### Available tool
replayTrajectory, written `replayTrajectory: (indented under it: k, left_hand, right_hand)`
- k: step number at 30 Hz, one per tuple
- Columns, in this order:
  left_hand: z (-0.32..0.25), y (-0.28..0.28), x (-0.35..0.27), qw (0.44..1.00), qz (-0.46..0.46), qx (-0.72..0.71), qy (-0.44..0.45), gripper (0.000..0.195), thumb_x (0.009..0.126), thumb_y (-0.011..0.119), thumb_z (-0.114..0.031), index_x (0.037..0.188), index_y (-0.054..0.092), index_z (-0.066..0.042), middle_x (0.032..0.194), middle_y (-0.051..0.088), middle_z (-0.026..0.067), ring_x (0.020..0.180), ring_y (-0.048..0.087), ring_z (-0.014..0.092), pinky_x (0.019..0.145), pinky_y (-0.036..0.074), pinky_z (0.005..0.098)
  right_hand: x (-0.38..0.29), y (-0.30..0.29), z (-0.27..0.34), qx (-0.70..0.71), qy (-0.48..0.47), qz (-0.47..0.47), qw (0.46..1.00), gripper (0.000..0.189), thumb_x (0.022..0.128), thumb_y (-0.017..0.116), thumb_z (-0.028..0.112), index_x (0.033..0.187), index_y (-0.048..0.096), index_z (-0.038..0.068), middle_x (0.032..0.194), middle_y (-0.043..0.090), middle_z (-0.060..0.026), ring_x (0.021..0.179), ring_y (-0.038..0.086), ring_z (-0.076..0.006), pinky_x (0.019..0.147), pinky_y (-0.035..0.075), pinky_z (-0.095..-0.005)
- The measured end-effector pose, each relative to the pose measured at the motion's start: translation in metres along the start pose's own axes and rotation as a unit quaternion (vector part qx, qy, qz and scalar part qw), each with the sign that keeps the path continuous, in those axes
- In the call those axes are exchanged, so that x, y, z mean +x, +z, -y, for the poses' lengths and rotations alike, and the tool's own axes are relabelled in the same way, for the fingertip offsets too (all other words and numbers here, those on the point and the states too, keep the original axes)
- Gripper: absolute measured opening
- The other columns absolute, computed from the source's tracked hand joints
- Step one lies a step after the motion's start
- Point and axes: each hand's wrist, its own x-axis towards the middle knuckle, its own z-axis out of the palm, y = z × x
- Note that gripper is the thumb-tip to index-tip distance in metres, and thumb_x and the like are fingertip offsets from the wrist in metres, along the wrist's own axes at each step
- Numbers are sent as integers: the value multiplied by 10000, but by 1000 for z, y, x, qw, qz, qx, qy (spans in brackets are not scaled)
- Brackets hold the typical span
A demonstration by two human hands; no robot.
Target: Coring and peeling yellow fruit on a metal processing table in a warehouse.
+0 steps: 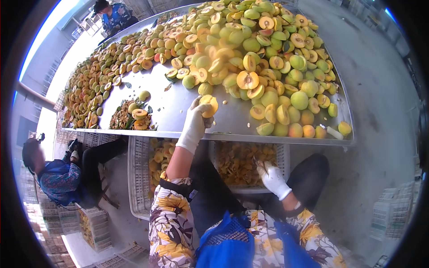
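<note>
My left hand (194, 125), in a white glove, holds a yellow peach half (209, 105) just above the near edge of the metal table (234, 135). My right hand (274, 179), also gloved, is lower down, over a white plastic crate (284, 164) of orange-brown fruit scraps (238, 164). Its fingers are closed around a small tool (256, 161) with a thin metal end; most of that tool is hidden. A large heap of halved peaches (248, 80) covers the table beyond my hands, many with pits showing.
Under the table, left, a white crate (139, 187) holds peach halves. A white-handled tool (331, 131) lies by the table's right corner. Scraps and pits (124, 115) are piled left. One person (60, 177) sits at left; another (117, 16) is at the far side.
</note>
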Motion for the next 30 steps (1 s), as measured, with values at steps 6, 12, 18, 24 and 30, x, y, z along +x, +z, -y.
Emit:
replayTrajectory:
  k: [6, 12, 18, 24, 30]
  left_hand:
    - [51, 8, -93, 977, 57, -200, -51, 501, 987, 387, -495, 1125, 581, -54, 933, 640, 84, 572, 534, 148, 413, 340, 222]
    - [69, 44, -117, 989, -37, -75, 119, 348, 1014, 484, -311, 1078, 629, -2, 896, 651, 30, 763, 542, 64, 661, 458, 226]
    - [96, 44, -109, 977, -87, -68, 182, 374, 1005, 501, -348, 1031, 631, 1, 864, 652, 36, 700, 542, 73, 638, 454, 218]
    - [104, 50, -113, 975, -96, -131, 154, 392, 1011, 469, -342, 1031, 638, 11, 890, 657, 67, 757, 596, 122, 695, 495, 261]
    - [72, 48, -103, 965, -148, -189, 110, 450, 988, 461, -414, 1058, 649, -11, 897, 639, 61, 807, 586, 142, 660, 477, 275]
  right_hand:
    - [9, -21, 101, 61, -160, 4, 985, 284, 973, 546, 237, 1119, 567, -5, 730, 624, -180, 658, 642, -335, 586, 482, -359]
    - [21, 2, 110, -124, -118, -24, 985, 284, 946, 554, 274, 862, 515, 6, 612, 599, -208, 585, 611, -407, 498, 473, -472]
    - [20, 4, 109, 43, -70, 60, 995, 321, 969, 521, 292, 874, 520, -15, 658, 586, -277, 596, 597, -438, 523, 469, -491]
    - [28, -2, 100, 370, 240, 268, 856, 415, 984, 489, 434, 941, 574, 30, 570, 522, -49, 361, 478, -166, 323, 342, -286]
    - [21, -7, 72, 643, 244, 364, 628, 515, 937, 509, 550, 961, 569, 39, 563, 414, 30, 365, 304, -38, 319, 239, -202]
